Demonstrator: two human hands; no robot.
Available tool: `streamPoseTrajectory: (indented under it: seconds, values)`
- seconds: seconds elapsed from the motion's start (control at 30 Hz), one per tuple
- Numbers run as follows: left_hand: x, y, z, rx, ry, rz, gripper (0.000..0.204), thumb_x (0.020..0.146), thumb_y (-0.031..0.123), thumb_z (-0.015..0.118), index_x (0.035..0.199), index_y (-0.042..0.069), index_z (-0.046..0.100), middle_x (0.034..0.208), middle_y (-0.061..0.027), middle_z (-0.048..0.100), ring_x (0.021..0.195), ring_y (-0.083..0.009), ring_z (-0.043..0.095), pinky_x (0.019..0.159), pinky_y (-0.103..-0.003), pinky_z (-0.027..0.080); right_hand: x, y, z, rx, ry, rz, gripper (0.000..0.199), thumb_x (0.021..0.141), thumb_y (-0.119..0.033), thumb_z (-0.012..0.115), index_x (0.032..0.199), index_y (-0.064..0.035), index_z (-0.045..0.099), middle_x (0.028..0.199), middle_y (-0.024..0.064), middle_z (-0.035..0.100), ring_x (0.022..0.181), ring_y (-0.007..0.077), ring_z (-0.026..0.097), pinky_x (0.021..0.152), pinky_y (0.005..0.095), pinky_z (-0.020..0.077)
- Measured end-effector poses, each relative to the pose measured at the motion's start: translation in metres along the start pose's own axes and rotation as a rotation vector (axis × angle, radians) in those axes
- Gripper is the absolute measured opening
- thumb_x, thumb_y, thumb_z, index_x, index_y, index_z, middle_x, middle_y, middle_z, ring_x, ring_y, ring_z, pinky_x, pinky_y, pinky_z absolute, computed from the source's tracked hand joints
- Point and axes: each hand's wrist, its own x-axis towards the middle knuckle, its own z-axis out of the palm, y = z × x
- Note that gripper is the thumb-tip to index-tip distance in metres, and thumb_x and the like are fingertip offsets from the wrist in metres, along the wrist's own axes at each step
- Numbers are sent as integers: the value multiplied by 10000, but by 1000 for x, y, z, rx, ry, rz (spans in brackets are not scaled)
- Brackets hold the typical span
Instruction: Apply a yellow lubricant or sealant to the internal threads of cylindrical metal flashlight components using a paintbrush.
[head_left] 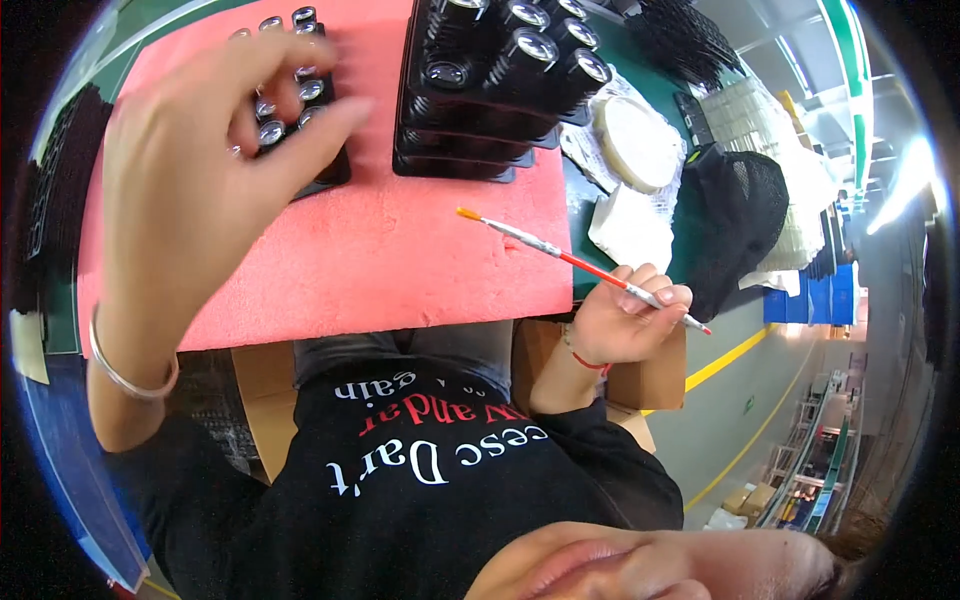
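My left hand (190, 150) reaches over a black tray (330, 172) of small round parts with shiny, clear lens-like tops (272, 131). Its thumb and forefinger are spread apart, slightly blurred, with nothing visible between them. The hand hides much of that tray. My right hand (632, 315), beyond the foam's right edge, is closed round a thin paintbrush (590, 267). The brush has a red and silver handle, and its orange-tan bristles point left over the pink foam board (400, 270). Close behind the bristles stands a stack of black trays (460, 140), its top one holding several larger lens-topped black parts (535, 48).
To the right lie a round cream-coloured roll or dish (637, 143) on wrapping, a white folded cloth or paper (632, 228) and a black mesh bag (735, 215). Black trays (60, 180) are stacked at the far left. Blue bins (815, 298) stand beyond on the floor.
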Motion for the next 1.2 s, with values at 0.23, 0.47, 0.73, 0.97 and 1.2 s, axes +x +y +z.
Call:
streamPoseTrajectory:
  seconds: [0.23, 0.47, 0.73, 0.97, 1.2]
  values:
    - [57, 30, -1, -30, -247, -49, 309, 714, 226, 627, 877, -22, 541, 730, -113, 550, 669, -220, 543, 603, -300, 424, 2, 3, 3, 2, 24, 0, 231, 880, -260, 409, 777, -53, 420, 539, 32, 395, 456, 101, 340, 403, 206, 277]
    - [51, 13, 17, -274, 96, 146, 255, 668, 168, 663, 781, -28, 546, 607, -87, 510, 575, -187, 523, 554, -275, 417, 1, -1, 6, 21, -44, 55, 245, 906, -254, 361, 779, -62, 446, 557, 2, 372, 511, 82, 302, 480, 211, 260]
    - [-28, -8, 34, -960, -405, -208, 254, 652, 39, 634, 876, 47, 513, 785, 27, 552, 671, -18, 531, 551, -139, 410, 5, -5, 3, 188, 75, 131, 237, 904, -258, 371, 794, -66, 456, 582, 15, 437, 521, 88, 335, 482, 208, 288]
    - [-36, -7, 54, -1145, -574, -509, 253, 698, 98, 650, 905, 9, 534, 824, 1, 573, 731, -38, 520, 659, -175, 417, 3, -2, 2, 123, -30, 99, 256, 909, -277, 353, 804, -67, 454, 588, 32, 471, 522, 97, 372, 483, 214, 304]
    - [-37, -6, 57, -1219, -527, -561, 242, 700, 104, 665, 888, -15, 572, 813, -21, 585, 712, -49, 526, 656, -178, 424, 2, -1, 6, 17, -113, 66, 265, 904, -292, 372, 813, -68, 478, 595, 38, 510, 543, 99, 388, 495, 218, 300]
